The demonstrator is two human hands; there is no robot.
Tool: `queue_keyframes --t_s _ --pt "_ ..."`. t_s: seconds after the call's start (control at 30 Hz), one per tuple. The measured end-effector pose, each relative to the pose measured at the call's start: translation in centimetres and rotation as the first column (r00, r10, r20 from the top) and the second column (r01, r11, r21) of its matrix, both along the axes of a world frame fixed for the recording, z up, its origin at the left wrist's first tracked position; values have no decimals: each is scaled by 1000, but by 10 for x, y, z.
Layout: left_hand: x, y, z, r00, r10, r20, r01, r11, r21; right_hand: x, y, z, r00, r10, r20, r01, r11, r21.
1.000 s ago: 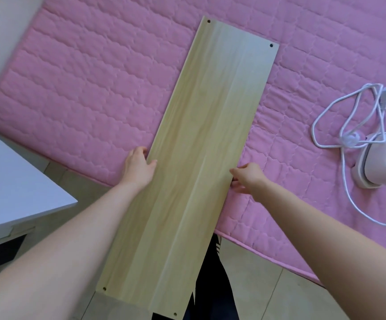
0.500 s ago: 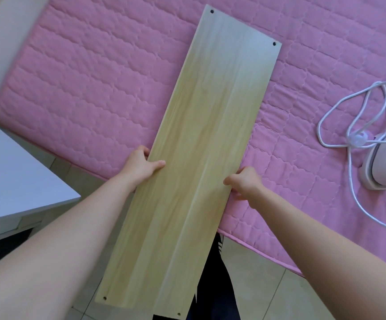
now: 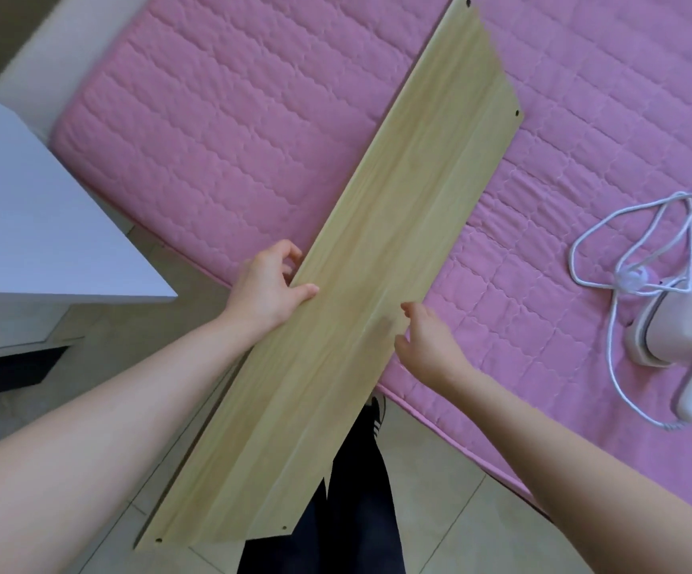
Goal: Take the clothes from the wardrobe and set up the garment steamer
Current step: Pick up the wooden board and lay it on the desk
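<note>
A long pale wooden board (image 3: 381, 258) lies slanted across the edge of the pink quilted mattress (image 3: 253, 130), its near end sticking out over the floor. My left hand (image 3: 267, 290) grips the board's left edge, thumb on top. My right hand (image 3: 427, 345) hovers at the board's right edge with its fingers apart, holding nothing. The white handheld garment steamer (image 3: 675, 329) lies on the mattress at the right, its white cord (image 3: 609, 242) looped beside it. No clothes are in view.
A white table corner (image 3: 46, 225) stands at the left, close to the mattress. Beige tiled floor (image 3: 431, 490) runs between them. My dark trousers and one shoe (image 3: 377, 412) show below the board.
The board has swung to slant further right in the view. My right hand has let go of the right edge and opened; my left hand keeps its grip.
</note>
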State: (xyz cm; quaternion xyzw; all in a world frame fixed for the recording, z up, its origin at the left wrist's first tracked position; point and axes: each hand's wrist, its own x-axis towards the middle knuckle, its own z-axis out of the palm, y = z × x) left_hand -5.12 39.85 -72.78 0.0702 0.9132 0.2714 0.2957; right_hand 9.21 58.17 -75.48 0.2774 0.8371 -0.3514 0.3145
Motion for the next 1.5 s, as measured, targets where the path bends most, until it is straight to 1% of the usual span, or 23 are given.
queue_keyframes --t_s 0.07,0.13,0.2,0.3,0.37,0.47,0.57,0.63,0.67,0.73,0.8,0.87,0.93,1.03,1.07,1.17,1.3,1.4,1.5 --pt "8 3 15 999 -27 -39 27 1000 4 -4 2 23 987 62 -148 -57 998 33" --pt "17 4 28 995 -59 -75 59 998 -5 -12 5 48 939 151 -310 -132 988 80" --pt "26 5 41 989 -95 -110 93 995 -27 -24 9 72 857 245 -454 -195 968 156" --pt "40 4 57 977 -151 -152 144 988 -55 -49 17 97 682 444 -582 -279 893 354" --pt "48 1 62 966 -196 -169 182 979 -93 -62 23 105 583 582 -567 -335 808 484" --pt "57 -5 65 940 -277 -197 242 952 -187 -73 32 104 477 758 -445 -432 643 632" --pt "70 -7 63 911 -318 -264 266 940 -214 -80 38 89 371 874 -313 -505 473 721" --pt "78 -8 62 915 -304 -263 251 943 -217 -83 38 85 333 905 -265 -529 412 742" --pt "80 -8 61 925 -282 -254 229 948 -219 -83 38 84 323 907 -271 -552 413 724" --pt "81 -10 59 947 -236 -220 185 955 -230 -82 36 84 327 883 -336 -584 469 662" --pt "81 -10 59 964 -181 -196 132 962 -241 -80 33 86 335 878 -342 -593 478 648" --pt "80 -12 59 971 -145 -190 98 967 -234 -79 32 88 315 894 -320 -612 449 652" --pt "80 -17 54 981 -122 -153 86 971 -223 -79 32 89 273 909 -314 -635 416 651" --pt "80 -26 46 998 -48 -27 45 993 -113 -78 33 86 227 936 -270 -617 353 704" --pt "80 -29 45 999 -40 -24 38 994 -103 -77 33 85 221 939 -264 -608 344 715" --pt "89 -34 46 992 -63 -113 51 993 -107 -69 31 88 225 938 -264 -599 347 721" --pt "116 -46 62 972 -111 -209 99 993 -67 -49 25 111 190 939 -285 -614 340 712" --pt "136 -64 83 969 -89 -232 78 995 -57 -29 9 131 146 944 -297 -614 322 721" --pt "152 -89 105 964 -70 -257 57 997 -58 -14 -18 153 125 932 -342 -574 348 741"
